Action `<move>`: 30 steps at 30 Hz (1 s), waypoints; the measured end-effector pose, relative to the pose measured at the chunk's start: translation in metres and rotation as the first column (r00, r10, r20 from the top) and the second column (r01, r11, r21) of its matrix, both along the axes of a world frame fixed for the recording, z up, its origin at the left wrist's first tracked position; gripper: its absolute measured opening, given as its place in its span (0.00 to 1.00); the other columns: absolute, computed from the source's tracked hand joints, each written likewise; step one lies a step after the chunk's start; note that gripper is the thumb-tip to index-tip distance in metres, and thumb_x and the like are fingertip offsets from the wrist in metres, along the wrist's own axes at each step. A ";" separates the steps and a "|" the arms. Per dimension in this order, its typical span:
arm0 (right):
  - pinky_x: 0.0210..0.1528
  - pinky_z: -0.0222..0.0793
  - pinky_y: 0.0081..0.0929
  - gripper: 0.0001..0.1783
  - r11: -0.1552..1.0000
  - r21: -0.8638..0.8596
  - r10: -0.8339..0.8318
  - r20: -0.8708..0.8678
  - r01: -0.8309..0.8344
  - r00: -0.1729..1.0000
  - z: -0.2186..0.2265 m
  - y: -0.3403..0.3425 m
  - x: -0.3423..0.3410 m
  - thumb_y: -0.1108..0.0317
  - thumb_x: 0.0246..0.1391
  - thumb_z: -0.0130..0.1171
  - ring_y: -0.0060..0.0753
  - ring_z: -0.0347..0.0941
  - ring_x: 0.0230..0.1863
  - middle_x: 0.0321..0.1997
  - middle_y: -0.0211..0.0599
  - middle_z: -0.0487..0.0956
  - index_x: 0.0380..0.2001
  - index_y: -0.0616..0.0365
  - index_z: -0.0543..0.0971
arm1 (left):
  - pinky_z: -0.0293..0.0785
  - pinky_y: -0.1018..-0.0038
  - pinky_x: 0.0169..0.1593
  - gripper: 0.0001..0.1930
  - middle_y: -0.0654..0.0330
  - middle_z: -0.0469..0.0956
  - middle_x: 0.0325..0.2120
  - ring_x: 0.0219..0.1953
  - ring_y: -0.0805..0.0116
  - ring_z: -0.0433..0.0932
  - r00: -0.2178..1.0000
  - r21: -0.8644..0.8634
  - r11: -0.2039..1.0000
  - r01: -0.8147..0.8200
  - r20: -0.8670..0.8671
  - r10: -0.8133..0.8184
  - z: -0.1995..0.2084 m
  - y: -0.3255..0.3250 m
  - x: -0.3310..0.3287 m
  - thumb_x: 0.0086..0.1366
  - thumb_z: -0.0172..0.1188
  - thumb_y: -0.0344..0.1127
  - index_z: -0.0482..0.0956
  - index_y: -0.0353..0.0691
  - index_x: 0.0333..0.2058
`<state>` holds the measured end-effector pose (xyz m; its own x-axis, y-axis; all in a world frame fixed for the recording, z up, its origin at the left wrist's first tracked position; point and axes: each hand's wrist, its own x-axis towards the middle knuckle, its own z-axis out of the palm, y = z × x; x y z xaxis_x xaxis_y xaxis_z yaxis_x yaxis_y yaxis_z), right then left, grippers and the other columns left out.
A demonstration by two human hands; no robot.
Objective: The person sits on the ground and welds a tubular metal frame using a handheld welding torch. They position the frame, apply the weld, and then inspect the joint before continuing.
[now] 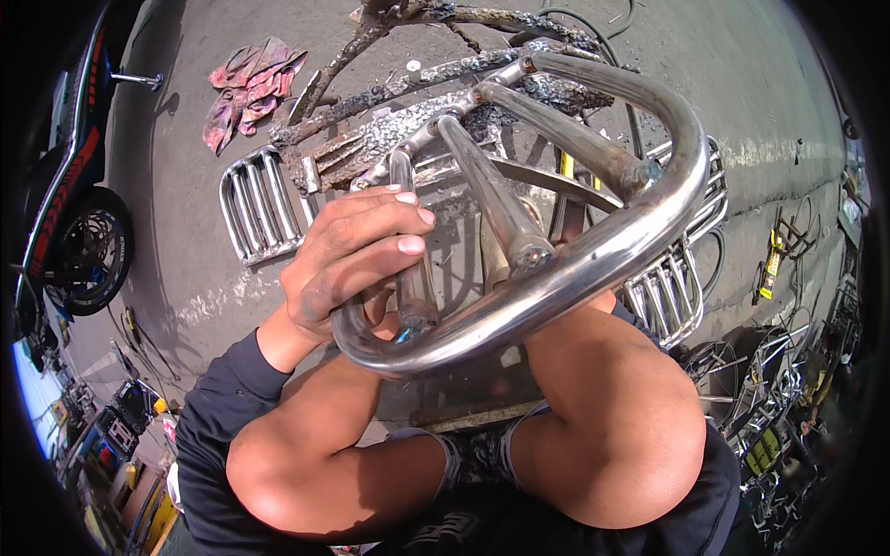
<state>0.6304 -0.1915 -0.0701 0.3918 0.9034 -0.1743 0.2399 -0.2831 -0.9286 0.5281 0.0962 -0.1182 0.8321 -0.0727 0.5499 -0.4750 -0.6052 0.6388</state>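
Note:
A bare-metal tubular frame (pixel 593 264) is held up tilted above my knees, with a bent outer tube and several straight crossbars. Weld marks and bluish heat stains show where the crossbars join the outer tube. My left hand (pixel 357 250) is closed around the leftmost crossbar, near the curved end. Behind the lower right of the frame, only a small patch of my right hand or wrist (pixel 603 302) shows; its fingers are hidden. Beyond the frame lies a crusted, spatter-covered metal stand (pixel 371 139), partly overlapped by it.
A smaller tubular rack (pixel 260 208) lies left of the stand, and another rack (pixel 666 292) lies to the right. A stained pink rag (pixel 255 88) is on the floor. At far left stands a motorcycle wheel (pixel 93 250). A cable (pixel 635 116) runs behind the frame. Metal parts crowd the right.

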 end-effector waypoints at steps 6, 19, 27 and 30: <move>0.41 0.70 0.34 0.20 0.971 -0.173 0.148 -0.114 -0.167 0.982 0.084 0.031 0.011 0.66 0.62 0.60 0.41 0.73 0.37 0.36 0.45 0.78 0.54 0.64 0.73 | 0.79 0.53 0.62 0.17 0.54 0.81 0.53 0.55 0.55 0.80 0.992 0.105 0.987 0.122 -0.034 -0.119 -0.024 -0.010 -0.015 0.64 0.66 0.36 0.84 0.47 0.52; 0.52 0.71 0.38 0.31 0.913 -0.340 0.188 -0.140 -0.226 0.972 0.106 0.083 0.012 0.67 0.53 0.63 0.53 0.74 0.49 0.46 0.55 0.79 0.61 0.63 0.71 | 0.73 0.53 0.70 0.22 0.62 0.78 0.57 0.63 0.61 0.74 0.966 0.359 0.898 0.253 -0.150 -0.212 -0.054 -0.027 -0.028 0.63 0.63 0.31 0.81 0.57 0.56; 0.59 0.71 0.41 0.39 0.882 -0.417 0.174 -0.144 -0.219 0.974 0.115 0.096 0.011 0.67 0.48 0.65 0.60 0.75 0.56 0.52 0.60 0.79 0.65 0.63 0.70 | 0.72 0.55 0.71 0.26 0.64 0.75 0.55 0.58 0.65 0.78 0.971 0.338 0.913 0.231 -0.133 -0.196 -0.052 -0.028 -0.027 0.60 0.60 0.30 0.78 0.54 0.58; 0.62 0.72 0.42 0.41 0.865 -0.449 0.167 -0.160 -0.222 0.973 0.117 0.094 0.015 0.68 0.46 0.66 0.63 0.75 0.59 0.54 0.62 0.80 0.67 0.63 0.69 | 0.72 0.55 0.70 0.26 0.65 0.75 0.54 0.58 0.65 0.78 0.970 0.334 0.913 0.235 -0.142 -0.198 -0.052 -0.028 -0.026 0.60 0.61 0.30 0.78 0.55 0.58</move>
<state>0.6458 -0.0971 0.0473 0.1692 0.7646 -0.6219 0.2374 -0.6440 -0.7272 0.5018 0.0678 -0.1704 0.8249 -0.4273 0.3700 -0.5623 -0.6866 0.4608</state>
